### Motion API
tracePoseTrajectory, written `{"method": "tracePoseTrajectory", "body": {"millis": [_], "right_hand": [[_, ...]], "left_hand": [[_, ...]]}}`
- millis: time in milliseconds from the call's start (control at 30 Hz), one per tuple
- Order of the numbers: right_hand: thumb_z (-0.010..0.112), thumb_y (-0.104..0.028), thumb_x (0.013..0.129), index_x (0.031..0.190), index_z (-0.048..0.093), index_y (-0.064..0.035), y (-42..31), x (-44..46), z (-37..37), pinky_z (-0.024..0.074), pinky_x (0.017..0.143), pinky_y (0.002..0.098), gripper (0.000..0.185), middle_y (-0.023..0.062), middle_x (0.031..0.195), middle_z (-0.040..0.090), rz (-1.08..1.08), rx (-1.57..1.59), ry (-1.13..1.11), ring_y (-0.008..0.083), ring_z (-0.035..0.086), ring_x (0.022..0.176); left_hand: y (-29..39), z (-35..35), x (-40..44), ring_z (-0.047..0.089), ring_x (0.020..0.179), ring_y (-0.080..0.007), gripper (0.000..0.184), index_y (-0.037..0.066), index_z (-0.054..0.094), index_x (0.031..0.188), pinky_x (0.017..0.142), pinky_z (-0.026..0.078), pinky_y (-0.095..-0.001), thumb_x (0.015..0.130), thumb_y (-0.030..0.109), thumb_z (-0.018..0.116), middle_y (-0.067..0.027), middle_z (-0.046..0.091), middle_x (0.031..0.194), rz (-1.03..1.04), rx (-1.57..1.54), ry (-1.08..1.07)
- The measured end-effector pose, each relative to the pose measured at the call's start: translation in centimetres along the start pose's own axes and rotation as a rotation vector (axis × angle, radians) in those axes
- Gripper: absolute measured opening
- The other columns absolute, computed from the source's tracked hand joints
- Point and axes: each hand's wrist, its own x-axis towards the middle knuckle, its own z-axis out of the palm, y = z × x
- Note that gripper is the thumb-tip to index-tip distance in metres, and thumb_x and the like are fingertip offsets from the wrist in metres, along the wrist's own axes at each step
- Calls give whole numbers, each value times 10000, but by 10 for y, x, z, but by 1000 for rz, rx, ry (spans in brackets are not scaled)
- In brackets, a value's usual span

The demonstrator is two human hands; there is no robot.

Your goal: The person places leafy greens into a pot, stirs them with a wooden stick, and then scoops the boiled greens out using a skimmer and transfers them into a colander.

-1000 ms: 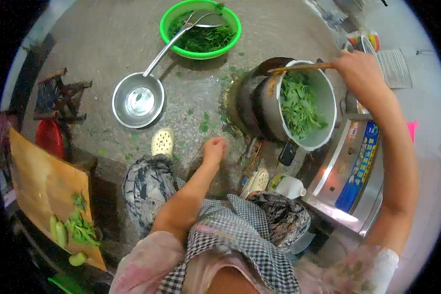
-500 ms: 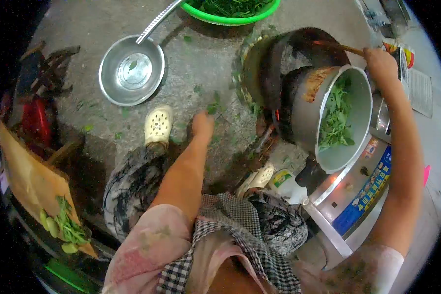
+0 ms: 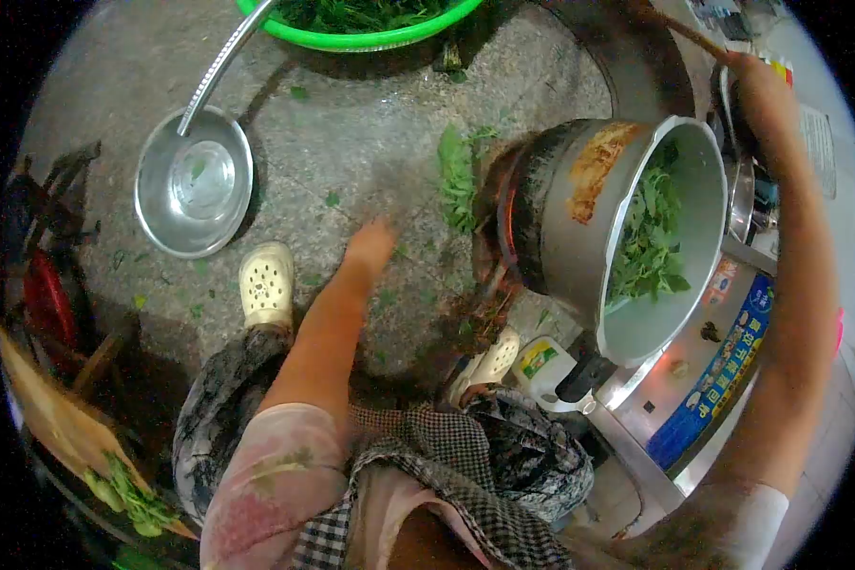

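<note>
My right hand point(image 3: 762, 84), at the upper right, is closed round a thin brown handle point(image 3: 698, 36). The handle runs to a large dark round container point(image 3: 646, 71), seen only in part at the top edge. My left hand point(image 3: 370, 242) is low over the concrete floor, its fingers smeared by motion. Green leaves point(image 3: 458, 176) lie in a small heap on the floor to its right. Beyond them a grey metal pot point(image 3: 565, 180), blackened at its base, rests tilted on its side, its mouth to the right. Leafy greens point(image 3: 648, 233) are inside it.
A metal basin point(image 3: 195, 180) and a green-rimmed basin point(image 3: 370, 40) of greens stand on the floor. A gas stove point(image 3: 703, 380) is at the right. A white jug point(image 3: 546, 375) stands near my right shoe point(image 3: 492, 366). A wooden board point(image 3: 66, 408) is at the lower left.
My right hand has moved up and right with the handle, and the round container has swung toward the top edge. A leaf heap now shows beside the pot. The view has shifted.
</note>
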Motion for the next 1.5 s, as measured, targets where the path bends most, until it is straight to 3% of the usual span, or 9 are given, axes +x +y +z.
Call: {"method": "tracePoseTrajectory", "body": {"millis": [233, 333, 600, 733, 967, 1067, 1200, 1400, 1500], "right_hand": [[435, -213, 900, 1186, 495, -65, 68, -138, -3, 439, 676, 285, 328, 119, 900, 621, 238, 308, 110, 197, 576, 765], [419, -120, 905, 1192, 478, -13, 61, -237, 5, 414, 822, 260, 312, 122, 1091, 561, 227, 531, 208, 141, 525, 968], [439, -151, 907, 1178, 478, 16, 10, -414, 21, 413, 717, 217, 321, 67, 957, 562, 996, 1147, 227, 114, 511, 817], [439, -147, 906, 1167, 482, 29, -2, -435, 25, 366, 561, 190, 318, 29, 786, 515, 766, 556, 151, 84, 453, 662], [446, -172, 896, 1143, 493, 32, -46, -444, 7, 342, 534, 184, 324, 11, 707, 484, 979, 898, 83, 76, 437, 623], [445, -166, 893, 1134, 500, 29, -51, -475, 22, 356, 546, 186, 315, 10, 682, 481, 921, 943, 109, 78, 441, 621], [467, -134, 876, 1092, 522, 39, -70, -488, 5, 396, 589, 201, 282, 19, 755, 506, 1030, 1066, 125, 76, 463, 647], [462, -96, 857, 1089, 535, 18, -83, -538, -22, 422, 577, 236, 268, 55, 779, 563, 1074, 1225, 129, 97, 505, 625], [472, -86, 849, 1101, 532, 3, -88, -568, -17, 439, 587, 256, 274, 73, 767, 585, 1044, 1330, 203, 119, 535, 628]], "left_hand": [[71, -81, 45, 480, 991, -331, 288, 32, 512, 1016, 777, 461, -395, 729, 35, 536, -154, 462, 1098, -116, -382, 199], [102, -90, 69, 438, 1051, -330, 304, 50, 495, 1059, 793, 456, -390, 757, 57, 530, -149, 416, 1165, -182, -326, 266], [60, -73, 129, 487, 1019, -345, 439, 126, 431, 1192, 791, 444, -399, 766, 32, 476, -166, 517, 1082, -50, -517, 366], [67, -106, 161, 514, 971, -347, 376, 101, 485, 1126, 811, 418, -415, 755, 40, 479, -186, 539, 1037, 90, -443, 319], [54, -103, 168, 540, 940, -335, 321, 88, 560, 1049, 783, 436, -410, 733, 142, 546, -177, 563, 1033, -85, -310, 210], [41, -107, 120, 554, 905, -335, 297, 58, 565, 997, 762, 446, -389, 706, 120, 576, -181, 577, 984, -258, -653, 501], [73, -188, 41, 574, 844, -268, 253, 13, 537, 942, 739, 443, -322, 693, 15, 581, -156, 584, 914, -82, -1003, 938], [226, -339, -40, 573, 831, -274, 266, -2, 534, 939, 740, 447, -317, 683, 32, 596, -145, 580, 880, 436, -777, 1010], [276, -347, -17, 471, 1072, -316, 629, 25, 433, 1164, 904, 371, -379, 624, 216, 695, -204, 512, 1093, 506, -435, 541]]}}
